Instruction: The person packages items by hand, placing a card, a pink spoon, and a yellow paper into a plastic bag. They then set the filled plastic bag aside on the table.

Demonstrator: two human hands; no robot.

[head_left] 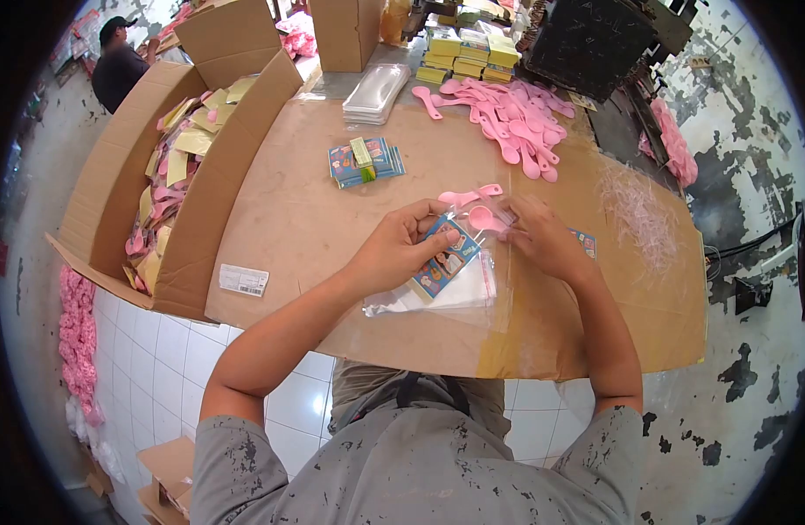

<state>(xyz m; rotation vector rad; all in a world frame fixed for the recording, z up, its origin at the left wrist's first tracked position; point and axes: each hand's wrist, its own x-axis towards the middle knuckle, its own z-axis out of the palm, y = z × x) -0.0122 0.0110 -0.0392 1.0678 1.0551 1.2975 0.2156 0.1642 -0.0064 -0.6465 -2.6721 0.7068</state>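
My left hand [407,245] pinches a blue printed card [446,262] with its thumb on top, above clear plastic bags [472,289] lying on the cardboard. Beside it, my right hand [533,229] is closed at a pink spoon [485,219] and some clear plastic; its exact hold is hard to make out. Another pink spoon [470,196] lies just beyond the hands. Farther off sits a stack of blue cards [341,166] with a small yellow-green packet [362,156] on top. Part of another blue card [584,241] shows to the right of my right hand.
An open carton [197,219] of packed pink spoons stands at the left. Loose pink spoons [516,122], clear sleeves [374,92], yellow card stacks [472,52] and a black machine [586,44] are at the back. Plastic strips [643,214] lie right. A person [118,66] is far left.
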